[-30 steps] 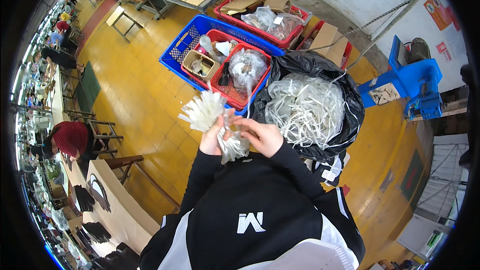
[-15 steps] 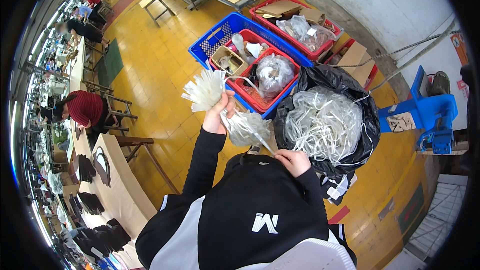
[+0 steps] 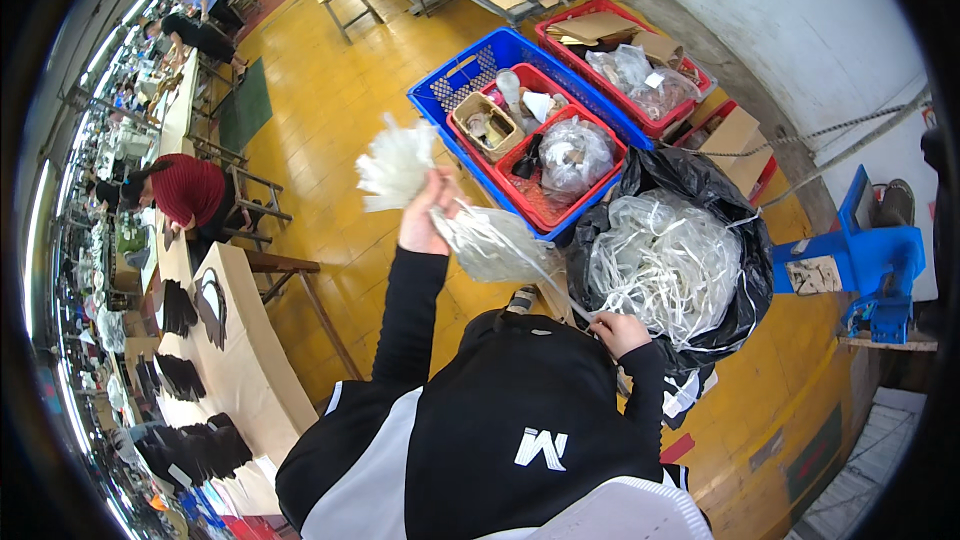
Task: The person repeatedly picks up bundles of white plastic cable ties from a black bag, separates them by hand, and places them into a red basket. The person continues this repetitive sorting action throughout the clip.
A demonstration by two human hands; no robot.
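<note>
Head view: the left hand (image 3: 428, 210) holds a bundle of pale strips (image 3: 392, 165) out in front of the body, with the right hand (image 3: 622, 333) lower and to its right.
Left fingers: wrapped around the narrow waist of the bundle; one end fans out above and left of them, the other hangs below and to the right.
Right fingers: curled, seemingly pinching the end of a long strip (image 3: 570, 300); the fingertip contact is too small to be sure.
Long strip: runs slantwise from the bundle's lower part, right of the left fingers, down to the right fingers, looking fairly taut.
Strip handling: probably very light, thin and flexible, somewhat slick like plastic film; single strips could slip out or tangle, though crushing seems little risk.
Best hold: the gathered waist, where the left fingers are; the loose fan would likely splay if gripped at its tips.
Black bag: an open bag (image 3: 662, 170) just beyond and right of the right fingers, filled with tangled strips (image 3: 670, 270).
Blue crate: beyond the left fingers, to their right, a crate (image 3: 434, 98) holding red baskets (image 3: 617, 143).
</note>
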